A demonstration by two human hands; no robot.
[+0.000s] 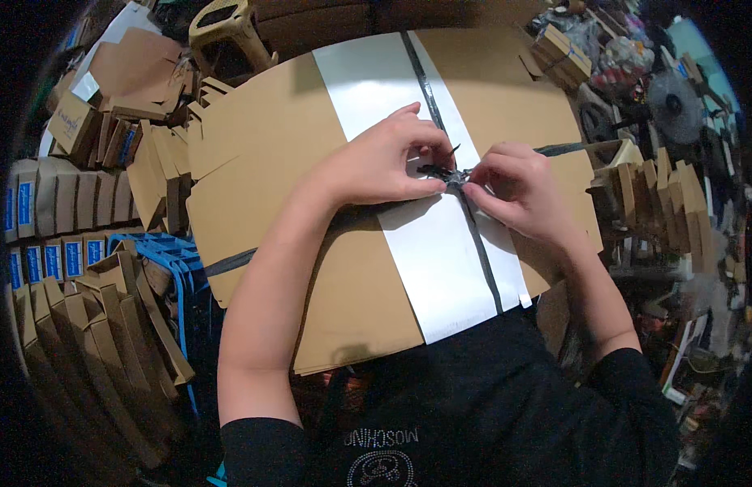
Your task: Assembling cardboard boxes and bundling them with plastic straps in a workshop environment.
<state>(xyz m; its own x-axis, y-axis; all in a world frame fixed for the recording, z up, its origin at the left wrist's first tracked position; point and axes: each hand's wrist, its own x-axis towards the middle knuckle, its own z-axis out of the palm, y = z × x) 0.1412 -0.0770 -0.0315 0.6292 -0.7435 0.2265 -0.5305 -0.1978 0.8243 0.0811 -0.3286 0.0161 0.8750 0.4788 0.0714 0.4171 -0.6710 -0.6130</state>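
A flat stack of brown cardboard sheets (352,284) lies before me, with a long white sheet (417,276) across its top. Black plastic strapping (484,260) runs over the stack in two directions, and the bands cross at a small bunched knot (455,178) on the white sheet. My left hand (396,162) is closed at the knot's left side, thumb and fingertips pinching the strapping. From the right, my right hand (518,191) pinches the same knot between thumb and curled fingers. Short loose ends stick up between the hands; the fingertips partly hide the knot.
Folded cardboard boxes (92,349) stand in rows at the left, beside a blue frame (161,247). A yellowish plastic stool (226,32) is at the far left. More cardboard pieces (664,199) and clutter crowd the right side.
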